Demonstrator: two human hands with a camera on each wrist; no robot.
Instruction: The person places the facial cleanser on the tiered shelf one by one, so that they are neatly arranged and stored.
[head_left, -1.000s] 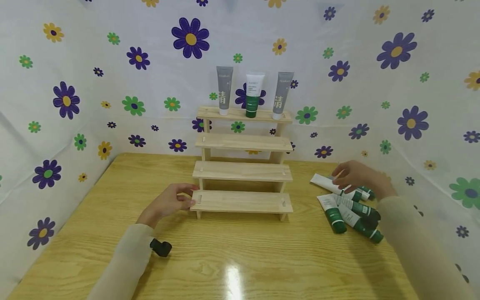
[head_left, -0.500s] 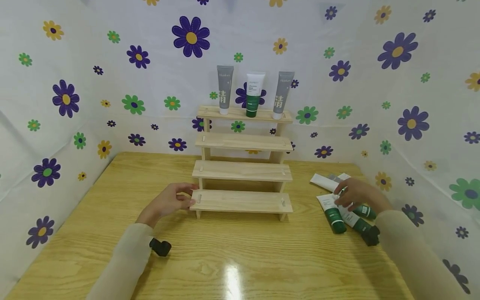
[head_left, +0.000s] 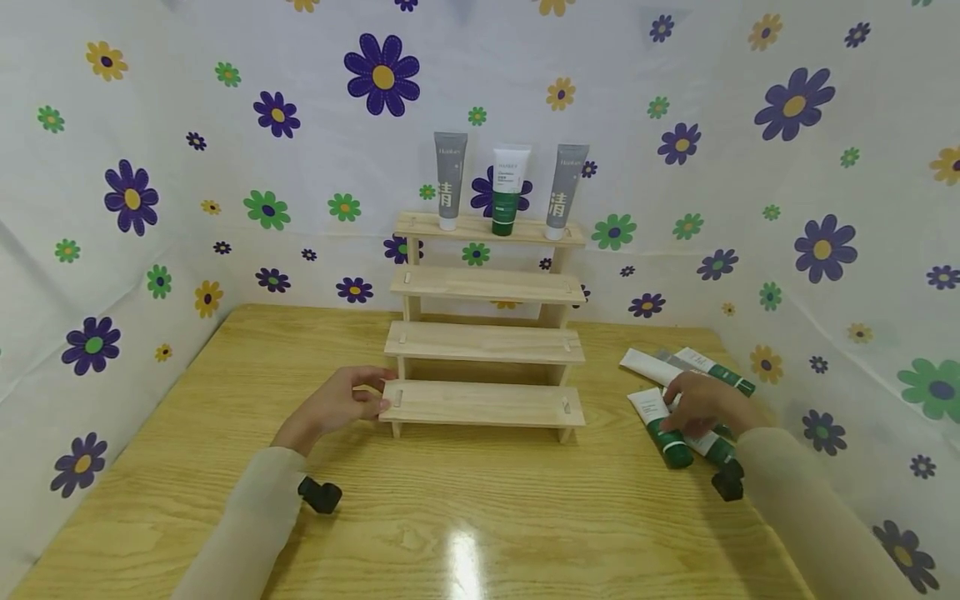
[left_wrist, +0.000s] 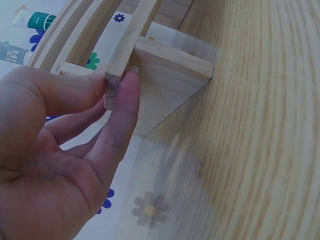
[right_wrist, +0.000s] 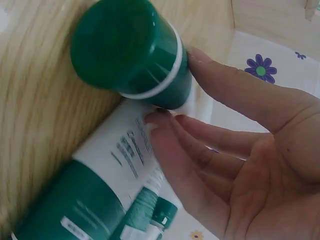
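My left hand (head_left: pixel 336 408) pinches the left end of the lowest step of a four-step wooden display stand (head_left: pixel 480 402); the left wrist view shows thumb and forefinger on either side of the board (left_wrist: pixel 129 47). At the right, my right hand (head_left: pixel 705 404) holds a white and green squeeze tube (head_left: pixel 647 405) between thumb and fingers. In the right wrist view that tube's green cap (right_wrist: pixel 117 47) points toward the camera, and another white and green tube (right_wrist: pixel 85 200) lies beneath. The hand partly hides the tubes under it.
On the top step stand two grey tubes (head_left: pixel 450 179) (head_left: pixel 566 192) with a white and green one (head_left: pixel 510 192) between them. More tubes (head_left: pixel 712 367) lie behind my right hand. A flower-patterned cloth (head_left: pixel 315 167) surrounds the wooden table (head_left: pixel 450 483) at the back and sides.
My right hand has come from the back of the pile toward the front and taken hold of the front tube, which has shifted slightly left. The left hand stays at the stand.
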